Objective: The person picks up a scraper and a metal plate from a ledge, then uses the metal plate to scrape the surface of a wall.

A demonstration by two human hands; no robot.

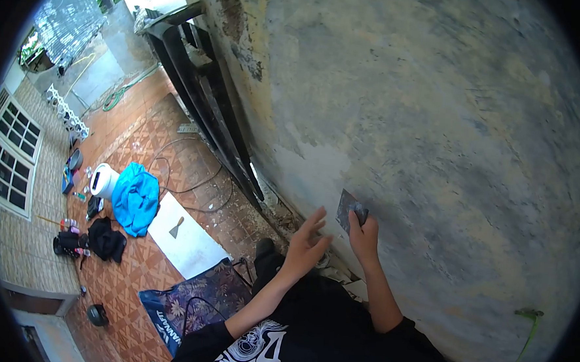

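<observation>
A putty knife (346,207) with a broad grey blade is gripped in my right hand (364,237), its thumb pressed on the blade near the dark handle. The blade is close to the patchy grey wall (437,123), and a paler smooth patch lies just above it. My left hand (307,244) is raised to the left of the knife, fingers spread and holding nothing.
A white board (198,251) on the tiled floor bears a second putty knife (177,227). Nearby are a blue cloth (135,199), a white bucket (104,180) and a patterned bag (212,295). Black metal bars (203,91) stand against the wall; a cable (203,210) crosses the floor.
</observation>
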